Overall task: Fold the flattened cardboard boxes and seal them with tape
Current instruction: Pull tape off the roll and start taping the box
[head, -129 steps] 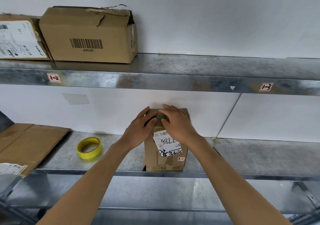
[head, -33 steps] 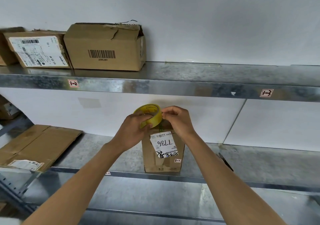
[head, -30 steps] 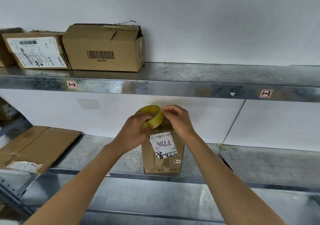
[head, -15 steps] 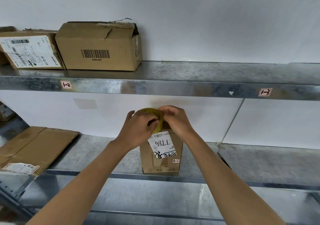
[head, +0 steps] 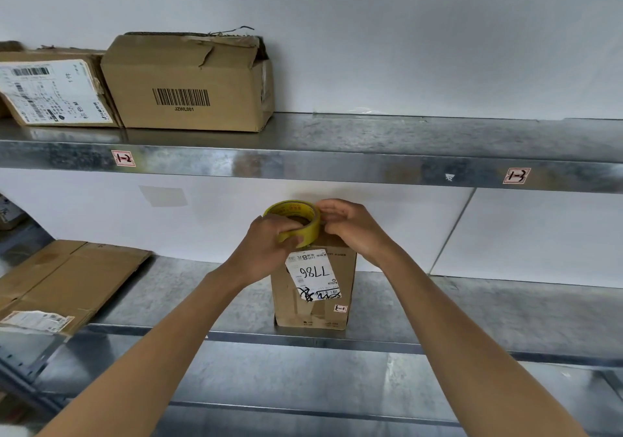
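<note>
A small upright cardboard box point(head: 313, 305) with a white label reading "7786" stands on the middle metal shelf point(head: 472, 308). Just above its top, my left hand point(head: 269, 248) grips a yellow tape roll point(head: 296, 221), fingers curled through and around it. My right hand point(head: 354, 231) is at the roll's right side, fingertips pinching at the tape's edge over the box top. The box top itself is hidden behind my hands.
Flattened cardboard point(head: 57, 278) lies at the left of the middle shelf. Two closed boxes, one with a barcode point(head: 188, 86) and one with a shipping label point(head: 54, 92), sit on the upper shelf point(head: 371, 160). A lower shelf point(head: 269, 379) runs below.
My left hand has picked up the tape roll from the shelf and brought it over the box. Over the last second the roll has tilted slightly while my right fingers work at its edge.
</note>
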